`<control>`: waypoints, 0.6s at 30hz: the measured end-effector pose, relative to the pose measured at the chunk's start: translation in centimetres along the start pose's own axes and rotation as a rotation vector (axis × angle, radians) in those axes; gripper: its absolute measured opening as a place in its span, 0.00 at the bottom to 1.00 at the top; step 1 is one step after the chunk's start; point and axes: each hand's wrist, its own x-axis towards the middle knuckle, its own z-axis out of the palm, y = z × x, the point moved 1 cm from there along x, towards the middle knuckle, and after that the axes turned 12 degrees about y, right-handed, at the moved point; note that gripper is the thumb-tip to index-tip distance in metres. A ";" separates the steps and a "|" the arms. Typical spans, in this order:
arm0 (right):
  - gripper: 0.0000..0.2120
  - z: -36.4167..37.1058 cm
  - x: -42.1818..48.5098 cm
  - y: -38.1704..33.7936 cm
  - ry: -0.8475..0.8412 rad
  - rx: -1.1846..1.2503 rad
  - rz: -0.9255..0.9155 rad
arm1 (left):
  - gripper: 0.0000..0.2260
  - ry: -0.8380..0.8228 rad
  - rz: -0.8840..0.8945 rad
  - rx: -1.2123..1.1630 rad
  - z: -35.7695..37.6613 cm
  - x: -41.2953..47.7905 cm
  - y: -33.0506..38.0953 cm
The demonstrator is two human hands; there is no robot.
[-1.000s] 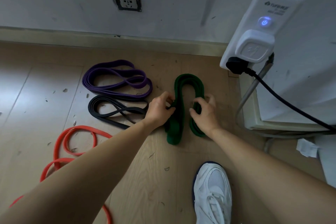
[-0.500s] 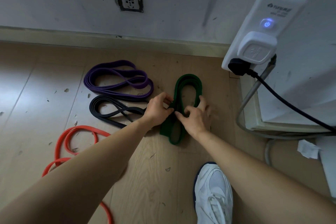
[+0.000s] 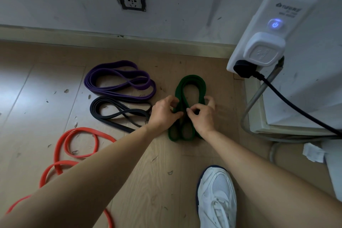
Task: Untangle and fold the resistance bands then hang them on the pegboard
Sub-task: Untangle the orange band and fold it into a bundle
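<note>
A dark green flat rubber resistance band (image 3: 190,83) is lying on the pale wooden plank floor (image 3: 148,181), folded into several long loops, with both hands working at its mid-length. The left hand (image 3: 163,112) is pinching the band's left strands, its fingers (image 3: 172,100) curled in against the thumb. The right hand (image 3: 202,116) is pinching the middle strands between thumb and forefinger, while its other fingers (image 3: 210,101) are curling over the right strands. The hands are covering the band's middle.

To the left, a folded purple rubber band (image 3: 118,87) and a folded black rubber band (image 3: 111,114) are lying near each other; the left hand is hiding the black one's right end. A loose red-orange rubber band (image 3: 74,140) is sprawling nearer, partly covered by the left forearm and cut off by the frame's edge.
</note>
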 end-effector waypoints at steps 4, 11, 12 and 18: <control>0.09 -0.9 0.3 -0.1 -0.064 0.003 -0.001 | 0.21 -0.105 -0.073 -0.117 -0.8 0.0 -0.2; 0.18 -2.6 -0.1 -1.9 -0.025 -0.172 -0.137 | 0.18 -0.093 -0.085 -0.090 -7.0 -4.1 -0.2; 0.16 -2.5 -0.9 -2.8 -0.008 -0.183 -0.216 | 0.16 -0.075 -0.092 -0.098 -8.5 -5.5 -0.6; 0.06 1.1 -8.9 -8.9 -0.184 -0.045 -0.640 | 0.07 0.052 -0.189 -0.027 -18.2 -13.4 -7.0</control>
